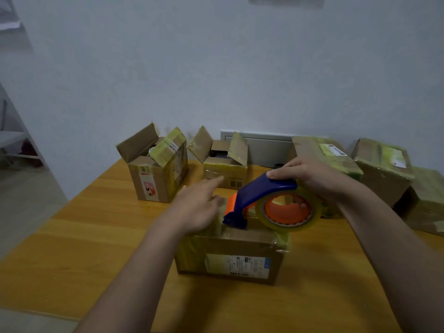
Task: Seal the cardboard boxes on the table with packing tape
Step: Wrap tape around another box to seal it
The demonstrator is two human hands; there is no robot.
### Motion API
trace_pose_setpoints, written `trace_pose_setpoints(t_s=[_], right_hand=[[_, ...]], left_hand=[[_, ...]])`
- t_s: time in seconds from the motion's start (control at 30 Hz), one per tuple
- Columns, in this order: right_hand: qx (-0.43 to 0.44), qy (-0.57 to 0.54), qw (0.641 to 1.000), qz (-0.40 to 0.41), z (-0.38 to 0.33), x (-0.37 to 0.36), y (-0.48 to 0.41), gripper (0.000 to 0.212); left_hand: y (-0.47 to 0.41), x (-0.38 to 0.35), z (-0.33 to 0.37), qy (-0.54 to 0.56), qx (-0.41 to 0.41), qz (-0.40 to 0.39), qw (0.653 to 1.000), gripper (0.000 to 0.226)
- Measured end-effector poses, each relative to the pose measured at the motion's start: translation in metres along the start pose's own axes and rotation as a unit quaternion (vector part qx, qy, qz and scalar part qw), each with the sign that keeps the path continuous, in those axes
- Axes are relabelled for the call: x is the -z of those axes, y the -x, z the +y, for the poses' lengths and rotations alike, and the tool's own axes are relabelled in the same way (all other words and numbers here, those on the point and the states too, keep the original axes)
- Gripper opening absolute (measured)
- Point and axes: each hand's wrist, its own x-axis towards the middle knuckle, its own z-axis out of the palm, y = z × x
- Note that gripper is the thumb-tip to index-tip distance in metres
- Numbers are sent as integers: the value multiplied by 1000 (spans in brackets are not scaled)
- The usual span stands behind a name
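A closed cardboard box (230, 258) with a printed label on its front sits on the wooden table (96, 236) just before me. My right hand (310, 176) grips the blue handle of a tape dispenser (262, 203) that carries a roll of clear packing tape (288, 210); its orange nose touches the box top. My left hand (199, 205) lies over the left part of the box top, fingers straight and blurred. Two boxes with raised flaps stand behind: one at the left (156, 169), one in the middle (224, 162).
Three closed, taped boxes are stacked at the right: one (324, 152) behind my right hand, one (382, 164) farther right, one (425, 203) at the edge. A white wall and a grey panel (264, 145) back the table. Floor lies to the left.
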Motion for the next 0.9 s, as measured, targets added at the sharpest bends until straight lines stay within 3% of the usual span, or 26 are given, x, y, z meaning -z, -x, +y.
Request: trace_pose_setpoints(t_s=[0.13, 0.3, 0.67, 0.8, 0.9], right_hand=[[3, -2, 1000, -4, 0, 1, 2, 42], [23, -12, 999, -29, 5, 15, 6, 39], [-13, -53, 998, 10, 44, 39, 24, 37], [-12, -56, 998, 17, 45, 40, 23, 39], [-20, -70, 997, 5, 49, 41, 26, 39]], left_hand=[[-3, -18, 6, -120, 3, -29, 992, 50], [-2, -18, -1, -128, -9, -30, 991, 50], [-16, -18, 17, -171, 37, -79, 981, 47], [-19, -34, 43, -113, -8, -62, 992, 45], [-20, -42, 45, -135, -14, -55, 989, 48]])
